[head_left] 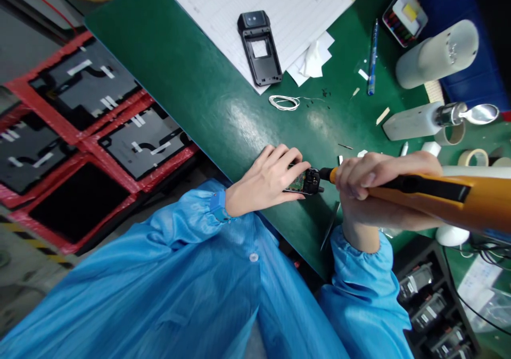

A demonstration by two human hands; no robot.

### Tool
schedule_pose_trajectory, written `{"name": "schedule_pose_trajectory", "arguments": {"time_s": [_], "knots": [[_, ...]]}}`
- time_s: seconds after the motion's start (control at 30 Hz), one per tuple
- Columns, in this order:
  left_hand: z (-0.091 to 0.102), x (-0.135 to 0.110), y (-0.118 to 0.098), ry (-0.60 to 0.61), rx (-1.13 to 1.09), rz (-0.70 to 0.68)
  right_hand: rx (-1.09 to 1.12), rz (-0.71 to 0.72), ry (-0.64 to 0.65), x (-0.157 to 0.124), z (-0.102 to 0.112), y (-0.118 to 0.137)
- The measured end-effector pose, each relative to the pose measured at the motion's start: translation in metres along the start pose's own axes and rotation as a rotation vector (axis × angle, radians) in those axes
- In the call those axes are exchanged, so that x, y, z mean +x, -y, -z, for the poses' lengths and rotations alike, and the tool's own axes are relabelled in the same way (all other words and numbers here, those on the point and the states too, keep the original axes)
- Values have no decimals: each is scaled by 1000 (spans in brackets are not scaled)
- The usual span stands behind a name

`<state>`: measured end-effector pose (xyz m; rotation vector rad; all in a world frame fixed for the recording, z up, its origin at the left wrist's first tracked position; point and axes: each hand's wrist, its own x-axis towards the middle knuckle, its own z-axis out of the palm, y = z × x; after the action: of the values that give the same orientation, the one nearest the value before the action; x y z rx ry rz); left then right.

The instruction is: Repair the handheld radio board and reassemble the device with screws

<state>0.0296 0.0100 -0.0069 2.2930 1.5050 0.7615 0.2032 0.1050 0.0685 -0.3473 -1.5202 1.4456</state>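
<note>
My left hand [271, 175] lies across the circuit-board unit [298, 182] at the near edge of the green table [159, 50] — fingers partly bent along its far side, thumb along its near side, the board held between them. My right hand [371, 186] is closed firmly around the orange driver [483, 202], whose dark tip points left and sits at the unit's right end; whether it touches, I cannot tell. Farther off, a black housing [266, 71] rests on ruled paper [223, 8], with a coil of white wire [296, 103] just nearer than it. A blue pen [373, 56] lies far right, left of a white bottle [435, 56]. Red-edged trays [82, 141] stand beyond the table's left edge — well apart from my hands.
</note>
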Motion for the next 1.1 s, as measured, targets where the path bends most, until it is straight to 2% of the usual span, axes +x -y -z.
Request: {"name": "schedule_pose_trajectory", "arguments": {"time_s": [0.23, 0.4, 0.53, 0.63, 0.77, 0.83, 1.1], "knots": [[3, 0, 0, 2, 9, -21, -13, 64, -18, -1, -3, 1], [4, 0, 1, 22, 0, -10, -66, 28, -65, 0, -4, 1], [3, 1, 1, 24, -1, -7, -87, 59, -68, -1, -5, -3], [2, 1, 0, 15, 12, -11, -139, 65, -165, -4, -11, -6], [2, 1, -2, 9, 34, -11, -252, 133, -391, -9, -22, -11], [2, 1, -4, 18, 39, -1, -281, 153, -443, -9, -25, -11], [4, 2, -4, 20, 40, -14, -349, 45, -374, -1, -36, 0]]}}
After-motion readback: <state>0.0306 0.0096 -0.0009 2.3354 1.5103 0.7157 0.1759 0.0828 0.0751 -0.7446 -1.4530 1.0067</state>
